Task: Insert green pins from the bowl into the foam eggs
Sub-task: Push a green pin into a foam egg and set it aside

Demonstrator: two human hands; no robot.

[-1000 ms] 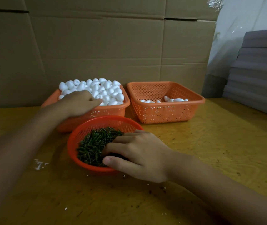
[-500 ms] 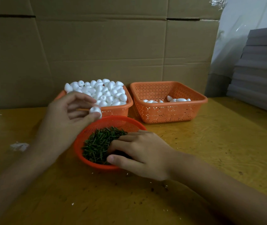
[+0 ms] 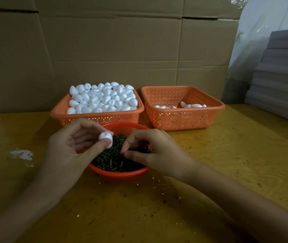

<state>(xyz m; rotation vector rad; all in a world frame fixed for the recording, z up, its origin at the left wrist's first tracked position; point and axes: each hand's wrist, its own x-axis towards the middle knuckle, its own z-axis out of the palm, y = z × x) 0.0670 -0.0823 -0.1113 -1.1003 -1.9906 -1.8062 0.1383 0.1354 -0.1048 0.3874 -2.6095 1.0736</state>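
My left hand (image 3: 73, 146) pinches a white foam egg (image 3: 106, 138) between thumb and fingertips, just above the left side of a round orange bowl (image 3: 120, 174) filled with green pins (image 3: 111, 158). My right hand (image 3: 150, 151) hovers over the bowl's right side, thumb and forefinger pressed together close to the egg; a pin between them is too small to make out. Behind the bowl, an orange basket (image 3: 96, 117) is heaped with foam eggs (image 3: 103, 99). A second orange basket (image 3: 183, 118) to its right holds only a few eggs (image 3: 190, 105).
The wooden table (image 3: 227, 163) carries white foam crumbs (image 3: 21, 154) at the left and small specks near the front. Cardboard sheets (image 3: 115, 50) stand along the back. A stack of grey boards (image 3: 279, 76) rises at the right edge.
My left hand took an egg from the heaped basket and carried it over the bowl. My right hand lifted out of the pins with thumb and forefinger pinched, meeting the egg.
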